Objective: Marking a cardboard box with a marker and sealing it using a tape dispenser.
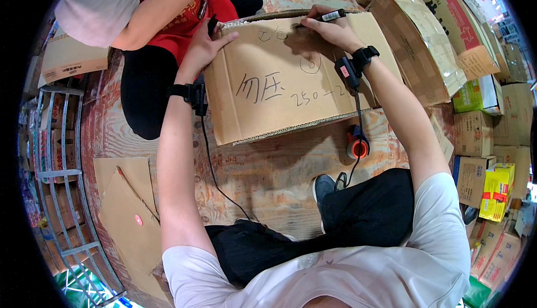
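A brown cardboard box (268,119) lies in front of me, with handwriting in black on its upper face. My right hand (335,33) holds a black marker (333,15) near the box's far edge. The marker's tip is partly hidden by my fingers and their shadow. At the far left corner, my left hand (204,50) rests against the box, its thumb on the upper face. A small black object (212,24), possibly the marker's cap, is held in its fingers. Both wrists wear black straps with cabled devices.
A co-worker in a red apron (168,45) sits close at the far left. An orange-cored tape dispenser (358,147) lies on the worn wooden floor (268,173). Flat cardboard (130,241) and a metal rack (63,173) are at left. Stacked cartons (474,134) line the right.
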A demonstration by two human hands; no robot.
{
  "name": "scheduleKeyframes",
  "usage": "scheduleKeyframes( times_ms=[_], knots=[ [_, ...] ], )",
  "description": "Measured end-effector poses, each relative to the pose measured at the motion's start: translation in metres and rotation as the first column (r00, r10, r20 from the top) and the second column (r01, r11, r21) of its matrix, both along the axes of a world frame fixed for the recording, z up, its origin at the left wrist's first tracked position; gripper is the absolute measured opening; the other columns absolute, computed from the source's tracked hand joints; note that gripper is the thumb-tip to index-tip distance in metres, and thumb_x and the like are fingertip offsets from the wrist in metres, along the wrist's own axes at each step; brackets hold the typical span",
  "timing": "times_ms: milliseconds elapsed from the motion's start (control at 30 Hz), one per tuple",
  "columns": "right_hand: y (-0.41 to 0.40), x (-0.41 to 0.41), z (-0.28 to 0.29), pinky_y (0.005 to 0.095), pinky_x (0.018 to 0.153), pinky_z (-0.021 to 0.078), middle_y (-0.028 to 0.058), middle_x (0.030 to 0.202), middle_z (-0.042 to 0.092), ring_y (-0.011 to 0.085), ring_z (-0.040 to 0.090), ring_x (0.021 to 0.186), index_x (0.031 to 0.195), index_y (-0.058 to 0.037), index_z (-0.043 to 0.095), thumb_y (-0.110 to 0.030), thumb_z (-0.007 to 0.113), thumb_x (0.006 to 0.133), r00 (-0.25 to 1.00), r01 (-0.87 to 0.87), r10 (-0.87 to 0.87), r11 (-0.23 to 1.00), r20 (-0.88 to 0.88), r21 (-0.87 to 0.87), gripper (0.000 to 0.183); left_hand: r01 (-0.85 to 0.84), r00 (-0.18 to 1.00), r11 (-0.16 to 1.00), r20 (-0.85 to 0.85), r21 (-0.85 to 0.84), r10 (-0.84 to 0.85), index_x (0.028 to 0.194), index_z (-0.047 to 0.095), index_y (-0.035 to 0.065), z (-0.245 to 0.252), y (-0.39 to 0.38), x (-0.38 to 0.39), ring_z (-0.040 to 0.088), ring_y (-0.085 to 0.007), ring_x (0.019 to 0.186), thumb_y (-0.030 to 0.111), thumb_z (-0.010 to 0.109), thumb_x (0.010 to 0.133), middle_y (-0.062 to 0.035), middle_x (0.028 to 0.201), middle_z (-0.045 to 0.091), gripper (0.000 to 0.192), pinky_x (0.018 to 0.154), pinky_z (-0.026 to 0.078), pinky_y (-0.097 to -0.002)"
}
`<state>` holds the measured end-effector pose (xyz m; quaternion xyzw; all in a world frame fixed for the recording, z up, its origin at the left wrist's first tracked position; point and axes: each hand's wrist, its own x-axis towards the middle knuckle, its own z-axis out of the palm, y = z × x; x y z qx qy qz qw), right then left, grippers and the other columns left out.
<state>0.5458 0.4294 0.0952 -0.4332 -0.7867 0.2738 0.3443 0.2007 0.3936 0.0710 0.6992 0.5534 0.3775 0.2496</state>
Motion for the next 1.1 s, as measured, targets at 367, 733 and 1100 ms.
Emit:
scheduleKeyframes(
  times_ms=[367, 733, 1100],
  knots=[
    [-0.006, -0.003, -0.002, 0.0230, 0.056, 0.0450, -0.0025, 0.070, 0.063, 0.0053, 0.057, 0.066, 0.090, -0.0095, 0.069, -0.030, 0.073, 0.087, 0.991, -0.091, 0.071, 0.980, -0.111, -0.180, 0.021, 0.016, 1.000, 1.000, 0.023, 0.004, -0.016, 0.112, 0.058, -0.0007, 0.001, 0.001, -0.002, 0.063, -0.0177, 0.097, 0.038, 0.083, 0.082, -0.0100, 0.105, 0.068, 0.055, 0.091, 0.049, -0.0334],
    [-0.002, -0.001, -0.002, 0.0249, 0.059, 0.0436, -0.0019, 0.072, 0.062, 0.0065, 0.055, 0.069, 0.083, -0.0078, 0.065, -0.029, 0.071, 0.087, 0.993, -0.068, 0.046, 0.977, -0.112, -0.200, 0.022, -0.022, 0.999, 1.000, -0.031, 0.009, 0.023, 0.110, 0.058, 0.0003, 0.001, 0.000, -0.002, 0.063, -0.0174, 0.095, 0.040, 0.082, 0.083, -0.0096, 0.103, 0.068, 0.053, 0.089, 0.050, -0.0338],
    [-0.003, 0.000, -0.005, 0.0255, 0.059, 0.0454, -0.0007, 0.072, 0.063, 0.0070, 0.056, 0.067, 0.084, -0.0075, 0.067, -0.029, 0.071, 0.086, 0.995, -0.037, 0.015, 0.976, -0.103, -0.215, 0.022, 0.001, 1.000, 1.000, 0.008, 0.001, -0.001, 0.104, 0.055, -0.0010, 0.004, -0.003, -0.002, 0.059, -0.0168, 0.089, 0.041, 0.083, 0.081, -0.0097, 0.097, 0.063, 0.056, 0.083, 0.049, -0.0330]
  ],
)
